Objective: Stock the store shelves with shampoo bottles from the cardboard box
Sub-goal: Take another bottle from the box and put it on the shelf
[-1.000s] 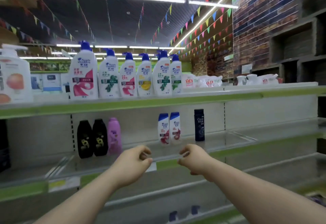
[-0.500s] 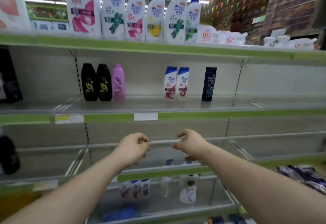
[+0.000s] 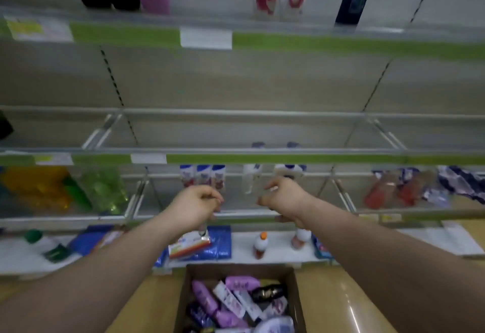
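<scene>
L hand (image 3: 195, 205) & R hand (image 3: 284, 196) loosely curled, empty, near shelves (image 3: 288, 159); cardboard box (image 3: 236, 271) w/ shampoo bottles (image 3: 204, 297) below.

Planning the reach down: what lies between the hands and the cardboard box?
Head view: the lowest shelf, bearing a blue packet, a white pouch and an orange-capped bottle, sits just beyond the cardboard box.
</scene>
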Motion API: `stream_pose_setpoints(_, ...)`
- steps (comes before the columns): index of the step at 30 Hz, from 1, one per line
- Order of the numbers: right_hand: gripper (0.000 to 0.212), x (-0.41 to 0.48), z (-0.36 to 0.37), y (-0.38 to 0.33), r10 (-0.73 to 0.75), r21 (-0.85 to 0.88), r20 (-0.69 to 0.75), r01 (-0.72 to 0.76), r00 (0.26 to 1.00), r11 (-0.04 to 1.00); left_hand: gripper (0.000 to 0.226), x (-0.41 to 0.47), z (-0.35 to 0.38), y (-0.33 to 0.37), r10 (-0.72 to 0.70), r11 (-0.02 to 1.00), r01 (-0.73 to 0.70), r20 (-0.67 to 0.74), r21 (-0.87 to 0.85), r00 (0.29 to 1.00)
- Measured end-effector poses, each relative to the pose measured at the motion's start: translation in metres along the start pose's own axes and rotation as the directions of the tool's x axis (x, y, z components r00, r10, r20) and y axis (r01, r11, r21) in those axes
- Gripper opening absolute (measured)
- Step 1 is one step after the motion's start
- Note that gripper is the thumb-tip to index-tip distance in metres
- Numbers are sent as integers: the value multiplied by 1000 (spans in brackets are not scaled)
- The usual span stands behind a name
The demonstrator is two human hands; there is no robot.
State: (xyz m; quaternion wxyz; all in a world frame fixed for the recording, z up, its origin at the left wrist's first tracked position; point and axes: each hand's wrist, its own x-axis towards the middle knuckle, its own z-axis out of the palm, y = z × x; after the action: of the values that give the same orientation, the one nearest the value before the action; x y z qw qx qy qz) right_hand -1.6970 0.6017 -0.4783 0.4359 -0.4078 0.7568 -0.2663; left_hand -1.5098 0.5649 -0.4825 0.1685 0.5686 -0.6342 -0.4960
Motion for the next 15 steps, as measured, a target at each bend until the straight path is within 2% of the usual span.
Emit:
stream_pose_setpoints(4,42,23,31,59,98,-30,51,-97,994,995,22,15,37,-56,-100,995,101,38,-19,994)
stream_pose_setpoints(8,46,45,65,122,133,-114,43,-128,990,985,17,27,65,-113,-138,989,133,81,59,987)
stream_pose_setpoints(11,43,55,88,164,171,-71,82,-165,982,984,12,32,84,-158,-181,976,167,94,136,979)
stream_pose_setpoints(15,24,68,113,217,222,-174,116,-200,968,964,11,34,108,-220,-290,951,273,111,143,951)
